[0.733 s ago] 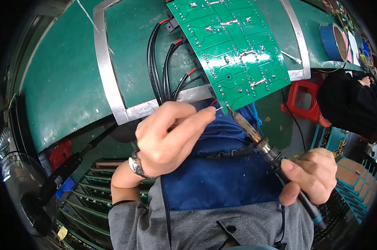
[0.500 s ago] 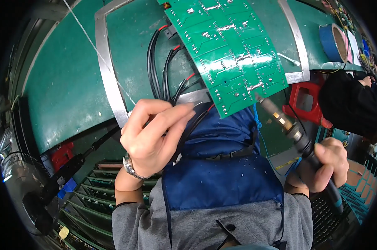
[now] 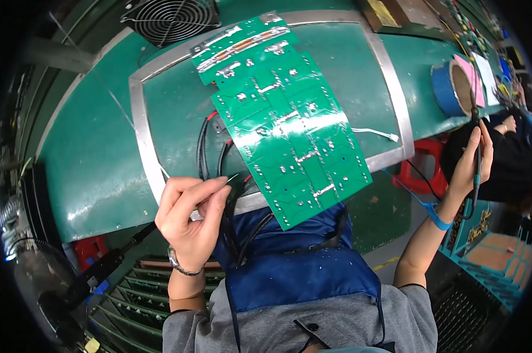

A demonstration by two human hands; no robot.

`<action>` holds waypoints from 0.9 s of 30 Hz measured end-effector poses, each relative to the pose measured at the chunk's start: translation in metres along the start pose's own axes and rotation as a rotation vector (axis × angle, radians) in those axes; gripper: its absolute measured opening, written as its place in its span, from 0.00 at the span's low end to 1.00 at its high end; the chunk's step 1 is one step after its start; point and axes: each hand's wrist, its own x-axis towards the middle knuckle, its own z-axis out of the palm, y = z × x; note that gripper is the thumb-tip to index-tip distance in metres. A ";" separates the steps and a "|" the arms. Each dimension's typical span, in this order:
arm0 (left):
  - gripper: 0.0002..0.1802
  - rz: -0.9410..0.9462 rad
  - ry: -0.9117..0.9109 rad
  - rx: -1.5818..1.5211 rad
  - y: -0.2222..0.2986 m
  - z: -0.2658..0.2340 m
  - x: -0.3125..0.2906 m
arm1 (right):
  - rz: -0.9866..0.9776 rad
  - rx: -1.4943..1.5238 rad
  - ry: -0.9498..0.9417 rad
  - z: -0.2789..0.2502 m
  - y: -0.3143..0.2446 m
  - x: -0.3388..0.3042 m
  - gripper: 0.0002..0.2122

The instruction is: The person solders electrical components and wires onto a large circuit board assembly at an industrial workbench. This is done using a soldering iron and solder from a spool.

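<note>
A green circuit board [image 3: 313,126], solder side up, lies across the metal-framed part of the bench, its near corner jutting past the edge above my lap. Left of its near part, my left hand [image 3: 192,215] pinches a thin silvery solder wire [image 3: 233,177] between thumb and fingertips, the short end pointing at the board. Black wires with red ends [image 3: 202,147] come out from under the board's left side beside that hand. Off to the far right, my right hand [image 3: 475,162] is closed round a slim dark soldering iron [image 3: 476,173], held upright and away from the board.
A blue tape roll [image 3: 448,88] stands at the bench's right, close to the iron. A black fan [image 3: 172,20] sits at the back. A metal frame [image 3: 389,76] borders the work area. Beyond a red stool [image 3: 416,173], another person in dark clothes [image 3: 469,150] sits at right.
My right hand has swung the soldering iron from the board's near right corner out to the far right. The left hand has lowered slightly. The board appears lower in view, showing its far end.
</note>
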 end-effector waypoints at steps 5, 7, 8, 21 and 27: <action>0.09 0.005 0.002 0.003 -0.003 0.005 0.013 | 0.187 0.061 -0.072 0.006 0.016 -0.001 0.12; 0.09 0.006 0.009 0.013 -0.003 0.007 0.018 | 0.171 0.007 -0.157 0.004 0.018 0.002 0.12; 0.10 0.018 0.015 0.008 -0.005 0.008 0.021 | 0.215 0.003 -0.140 0.006 0.017 0.002 0.13; 0.10 0.003 0.168 -0.024 -0.028 0.015 0.023 | 0.305 0.191 -0.016 0.004 -0.031 -0.010 0.15; 0.09 -0.010 0.198 -0.058 -0.033 0.020 0.019 | 0.524 0.732 -0.089 0.021 -0.041 -0.032 0.20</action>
